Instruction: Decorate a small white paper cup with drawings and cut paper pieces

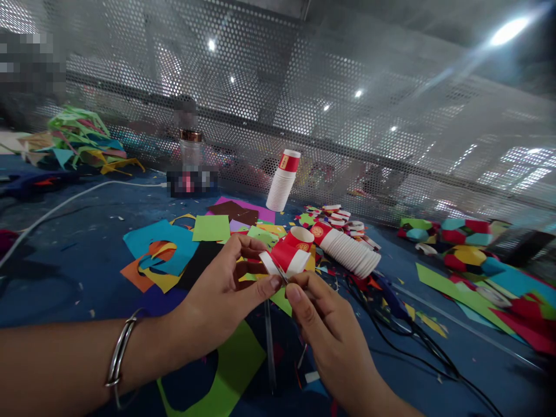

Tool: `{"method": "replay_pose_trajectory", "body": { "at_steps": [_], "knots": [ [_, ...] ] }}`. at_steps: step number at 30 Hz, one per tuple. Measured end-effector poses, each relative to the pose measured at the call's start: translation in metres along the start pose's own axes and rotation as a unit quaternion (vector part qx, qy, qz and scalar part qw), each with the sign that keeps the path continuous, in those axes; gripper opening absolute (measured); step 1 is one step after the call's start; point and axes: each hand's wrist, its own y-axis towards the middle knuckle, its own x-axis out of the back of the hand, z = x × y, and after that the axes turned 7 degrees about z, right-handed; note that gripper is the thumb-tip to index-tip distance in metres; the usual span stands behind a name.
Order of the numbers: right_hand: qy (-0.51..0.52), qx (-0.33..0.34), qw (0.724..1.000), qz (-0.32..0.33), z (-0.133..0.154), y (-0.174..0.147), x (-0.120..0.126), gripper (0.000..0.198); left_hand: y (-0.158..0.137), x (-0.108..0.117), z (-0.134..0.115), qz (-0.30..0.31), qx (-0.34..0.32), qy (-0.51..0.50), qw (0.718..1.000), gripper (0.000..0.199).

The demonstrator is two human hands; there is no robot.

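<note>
We log one red paper cup (286,258), pinched in our left hand (217,295) and right hand (328,330); lying cup stack (347,249) at two o'clock on the table (65,272).

At frame centre we see a flattened cup (285,259) between both hands, on the table (65,260). Behind it stands a cup stack (283,180); another stack (350,249) lies to its right. Paper sheets (174,249) lie left.
</note>
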Motion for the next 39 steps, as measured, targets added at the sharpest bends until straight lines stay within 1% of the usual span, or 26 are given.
{"method": "replay_pose_trajectory", "body": {
  "at_steps": [5, 12, 16, 20, 24, 33, 39],
  "knots": [
    [-0.021, 0.005, 1.0, 0.002, 0.0002, -0.0012, 0.0007, 0.034, -0.0024, 0.0006, 0.002, 0.005, -0.003, 0.005, 1.0, 0.033],
    [-0.04, 0.016, 0.999, -0.002, 0.0029, -0.0015, 0.0022, 0.033, -0.0035, 0.0, 0.0021, 0.012, 0.005, -0.023, 1.0, 0.035],
    [-0.036, 0.012, 0.999, 0.004, 0.001, -0.0004, 0.0024, 0.034, -0.0036, -0.0011, 0.0015, 0.003, 0.004, -0.019, 1.0, 0.036],
    [-0.029, 0.013, 1.0, 0.003, 0.0013, -0.0001, 0.0021, 0.035, -0.0031, -0.0015, 0.0006, -0.005, -0.013, -0.007, 1.0, 0.037],
    [-0.02, 0.017, 1.0, 0.003, 0.0008, -0.0011, 0.0023, 0.035, -0.0024, -0.0019, 0.0006, 0.002, -0.025, -0.013, 1.0, 0.037],
    [-0.022, 0.026, 0.999, 0.012, -0.001, -0.0031, 0.0038, 0.035, -0.0037, -0.004, -0.0021, -0.001, -0.01, -0.025, 1.0, 0.043],
    [-0.025, 0.033, 0.999, -0.002, -0.0011, -0.0035, 0.0019, 0.035, -0.0037, -0.0031, -0.0016, 0.001, -0.019, -0.014, 1.0, 0.04]
  ]
}}
